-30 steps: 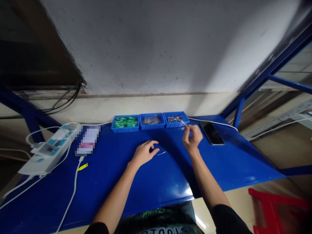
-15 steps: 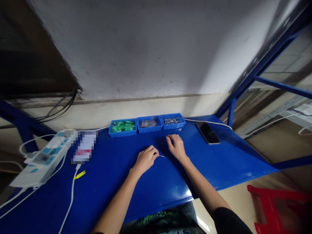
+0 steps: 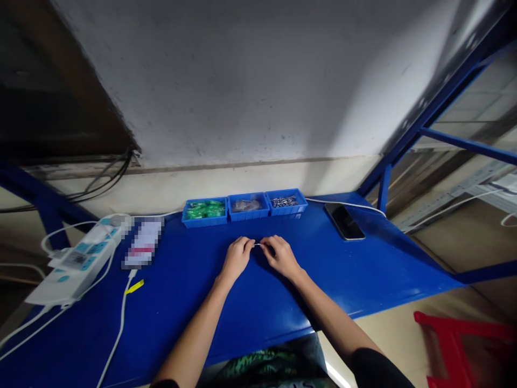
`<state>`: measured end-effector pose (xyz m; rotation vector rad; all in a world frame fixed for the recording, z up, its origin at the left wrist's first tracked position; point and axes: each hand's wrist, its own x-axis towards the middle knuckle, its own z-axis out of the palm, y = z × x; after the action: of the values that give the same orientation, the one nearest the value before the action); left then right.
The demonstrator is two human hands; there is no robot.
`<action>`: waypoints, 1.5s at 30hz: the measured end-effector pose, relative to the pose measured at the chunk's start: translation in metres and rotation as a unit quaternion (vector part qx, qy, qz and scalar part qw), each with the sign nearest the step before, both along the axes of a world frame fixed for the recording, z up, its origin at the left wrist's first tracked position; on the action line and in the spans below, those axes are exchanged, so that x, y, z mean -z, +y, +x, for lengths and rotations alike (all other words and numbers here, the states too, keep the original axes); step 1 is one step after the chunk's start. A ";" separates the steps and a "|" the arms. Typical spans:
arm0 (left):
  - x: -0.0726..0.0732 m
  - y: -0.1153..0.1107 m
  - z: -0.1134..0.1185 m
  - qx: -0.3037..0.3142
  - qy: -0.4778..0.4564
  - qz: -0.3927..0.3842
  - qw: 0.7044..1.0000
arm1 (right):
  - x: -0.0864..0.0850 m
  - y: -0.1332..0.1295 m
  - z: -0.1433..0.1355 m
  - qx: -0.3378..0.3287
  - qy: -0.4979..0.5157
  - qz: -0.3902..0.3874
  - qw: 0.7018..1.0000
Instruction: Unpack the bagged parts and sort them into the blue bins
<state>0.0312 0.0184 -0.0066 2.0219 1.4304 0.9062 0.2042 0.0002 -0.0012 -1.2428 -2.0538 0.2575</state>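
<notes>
Over the blue table (image 3: 258,302), my left hand (image 3: 237,258) pinches one end of a thin, silvery, screw-like piece (image 3: 257,244). From the other side, the closed fingertips of my right hand (image 3: 281,257) meet the piece's right end. Only a short length shows between the two hands, and its exact kind is too small to make out. Behind them stand three blue bins in a row: a bin of green pieces (image 3: 205,222), a bin of clear or greyish small parts (image 3: 249,214), and a bin of metal screws (image 3: 287,209).
To the right lies a dark phone (image 3: 345,221). At left are a white power strip (image 3: 76,264), a blurred-out phone (image 3: 142,242) and a white cable (image 3: 120,323) with a yellow tag (image 3: 135,286). A red stool (image 3: 456,345) stands beyond the right edge.
My right hand has moved left and down to the thin piece, its fingertips closing at the free end. My left hand has shifted slightly up and left, keeping its pinch.
</notes>
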 end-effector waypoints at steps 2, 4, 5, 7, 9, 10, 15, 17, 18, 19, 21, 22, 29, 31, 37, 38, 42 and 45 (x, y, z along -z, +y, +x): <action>-0.003 -0.002 -0.001 0.012 -0.003 -0.008 1.000 | 0.000 0.001 -0.001 0.000 -0.005 -0.004 1.000; -0.007 -0.004 -0.002 0.023 -0.009 -0.016 1.000 | 0.001 0.001 -0.002 0.005 -0.008 -0.008 1.000; -0.008 -0.006 -0.002 0.029 -0.012 -0.019 0.999 | 0.001 0.002 -0.002 0.010 -0.009 -0.010 1.000; -0.011 -0.009 -0.002 0.042 -0.020 -0.023 0.999 | 0.002 0.002 -0.002 0.021 -0.009 -0.013 1.000; -0.011 -0.011 -0.002 0.050 -0.025 -0.022 0.998 | 0.002 0.003 -0.001 0.026 -0.009 -0.015 1.000; -0.011 -0.011 -0.002 0.051 -0.027 -0.021 0.998 | 0.002 0.003 -0.001 0.025 -0.008 -0.014 1.000; -0.006 -0.008 -0.002 0.029 -0.027 -0.021 0.999 | -0.004 -0.001 -0.004 -0.004 -0.011 -0.006 1.000; -0.005 -0.007 -0.003 0.026 -0.024 -0.025 0.999 | -0.010 -0.004 -0.004 -0.019 -0.024 0.008 1.000; -0.005 -0.007 -0.003 0.027 -0.021 -0.026 0.999 | -0.013 -0.006 -0.003 -0.020 -0.027 0.024 0.999; -0.005 -0.007 -0.004 0.027 -0.019 -0.027 0.999 | -0.018 -0.006 -0.001 -0.015 -0.023 0.047 0.999; -0.006 -0.008 -0.004 0.027 -0.017 -0.030 0.999 | -0.030 -0.004 0.007 0.029 0.019 0.114 0.993; -0.006 -0.008 -0.004 0.025 -0.016 -0.032 0.999 | -0.037 0.000 0.012 0.070 0.052 0.152 0.985; -0.006 -0.008 -0.002 0.031 0.004 -0.047 0.998 | -0.060 0.064 0.039 0.287 -0.049 0.037 0.956; -0.007 -0.008 -0.001 0.029 0.010 -0.045 0.998 | -0.052 0.074 0.041 0.277 -0.087 -0.017 0.957; -0.009 -0.010 0.001 0.033 0.033 -0.047 0.998 | -0.021 0.075 0.043 0.257 -0.094 -0.065 0.960; -0.009 -0.011 0.001 0.033 0.035 -0.047 0.998 | -0.019 0.075 0.043 0.254 -0.094 -0.070 0.960; -0.011 -0.012 0.002 0.040 0.041 -0.043 0.997 | -0.021 0.071 0.046 0.268 -0.082 -0.074 0.957; -0.011 -0.011 0.001 0.039 0.040 -0.038 0.998 | -0.025 0.053 0.060 0.305 -0.063 -0.075 0.947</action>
<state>0.0321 0.0075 0.0040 2.0621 1.3953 0.7353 0.2640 0.0529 0.0243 -1.9594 -1.6647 0.0401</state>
